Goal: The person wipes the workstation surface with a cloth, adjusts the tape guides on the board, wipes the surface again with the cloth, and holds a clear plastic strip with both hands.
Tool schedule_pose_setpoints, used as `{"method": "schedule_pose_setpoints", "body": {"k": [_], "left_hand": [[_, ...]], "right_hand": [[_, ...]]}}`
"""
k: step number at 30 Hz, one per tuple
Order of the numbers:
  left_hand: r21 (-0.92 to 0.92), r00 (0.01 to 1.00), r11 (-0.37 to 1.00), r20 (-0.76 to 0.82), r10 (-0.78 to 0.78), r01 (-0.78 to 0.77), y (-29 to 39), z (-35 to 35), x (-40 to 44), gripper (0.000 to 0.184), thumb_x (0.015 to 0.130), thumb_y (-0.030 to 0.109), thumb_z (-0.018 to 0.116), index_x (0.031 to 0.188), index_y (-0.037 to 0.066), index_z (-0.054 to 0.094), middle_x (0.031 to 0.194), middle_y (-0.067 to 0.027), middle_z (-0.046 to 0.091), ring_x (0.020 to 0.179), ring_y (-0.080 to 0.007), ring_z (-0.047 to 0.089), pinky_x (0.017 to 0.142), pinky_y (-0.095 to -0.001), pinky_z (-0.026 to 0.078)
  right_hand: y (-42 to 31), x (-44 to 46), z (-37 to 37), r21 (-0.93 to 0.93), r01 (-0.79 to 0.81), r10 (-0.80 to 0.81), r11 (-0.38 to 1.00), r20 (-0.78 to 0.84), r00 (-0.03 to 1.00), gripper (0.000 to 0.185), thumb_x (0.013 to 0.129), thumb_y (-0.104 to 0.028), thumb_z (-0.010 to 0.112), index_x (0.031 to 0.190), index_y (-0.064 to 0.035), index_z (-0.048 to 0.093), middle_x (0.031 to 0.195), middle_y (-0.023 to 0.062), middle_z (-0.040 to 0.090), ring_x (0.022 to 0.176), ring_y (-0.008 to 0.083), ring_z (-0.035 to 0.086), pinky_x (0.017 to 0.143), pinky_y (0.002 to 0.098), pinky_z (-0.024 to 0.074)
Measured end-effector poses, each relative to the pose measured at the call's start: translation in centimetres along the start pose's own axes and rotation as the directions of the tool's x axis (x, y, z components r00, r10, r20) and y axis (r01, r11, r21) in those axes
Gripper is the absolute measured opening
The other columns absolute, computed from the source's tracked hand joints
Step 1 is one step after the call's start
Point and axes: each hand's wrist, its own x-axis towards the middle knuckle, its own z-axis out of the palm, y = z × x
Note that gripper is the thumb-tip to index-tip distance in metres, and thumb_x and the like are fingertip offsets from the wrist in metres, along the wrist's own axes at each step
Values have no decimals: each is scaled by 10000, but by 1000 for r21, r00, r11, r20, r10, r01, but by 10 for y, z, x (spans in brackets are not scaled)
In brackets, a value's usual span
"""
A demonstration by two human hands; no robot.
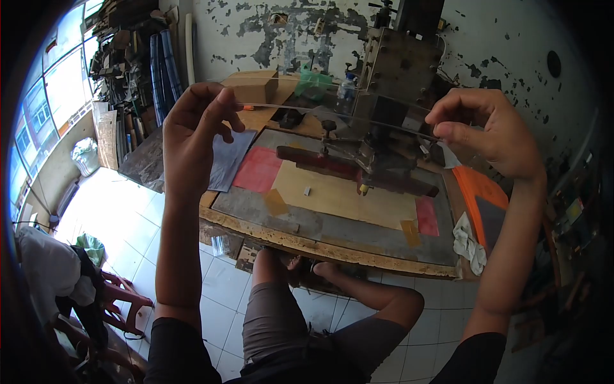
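Observation:
A thin clear plastic sheet (332,114) is stretched in the air between my two hands, seen nearly edge-on and bowed slightly. My left hand (198,125) pinches its left end between thumb and fingers. At the opposite end, my right hand (489,131) grips the sheet the same way. Below and beyond it stands a press machine (403,70) with a dark horizontal bar (345,168) over the worktable. Under that bar lies a yellow sheet (320,189), flanked by red pieces (259,168) and brown tape (276,202). A small pale piece (307,191) rests on the yellow sheet.
The table's worn wooden edge (332,249) is just above my knees. An orange folder-like item (476,192) and a white cloth (469,243) lie at the right. A cardboard box (252,86) and green bag (313,82) sit behind. A red stool (121,301) stands lower left.

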Motion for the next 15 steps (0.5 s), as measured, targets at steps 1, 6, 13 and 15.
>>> {"method": "schedule_pose_setpoints", "body": {"k": [1,6,13,15], "left_hand": [[12,1000,1000,7,-4,4,1,0,0,261,1099,309,711,1104,48,707,960,-40,718,779,-111,685,661,-263,489],[9,998,999,26,-50,49,-4,0,-1,276,1093,311,717,1111,36,715,926,-47,721,762,-110,682,658,-261,490],[-16,996,997,40,-74,75,-16,-4,-1,302,1051,304,771,1115,10,739,938,-84,779,764,-111,716,645,-248,507],[-3,996,997,37,-78,79,-18,-3,-2,303,1051,304,771,1119,10,740,937,-83,779,762,-111,716,644,-248,508]], "right_hand": [[2,-1,-1,16,2,-2,1000,-8,1000,194,987,-138,810,1108,13,794,952,30,770,830,81,678,785,270,574],[10,-7,2,85,-9,11,996,-19,1000,213,992,-129,806,1145,17,787,985,40,771,836,89,687,785,266,583],[24,-11,13,135,-22,28,991,-48,998,240,999,-104,799,1204,17,777,1051,49,774,893,99,707,833,286,609],[29,-11,14,149,-24,33,989,-57,998,246,998,-97,800,1215,15,775,1063,50,774,903,102,711,846,290,615]]}}
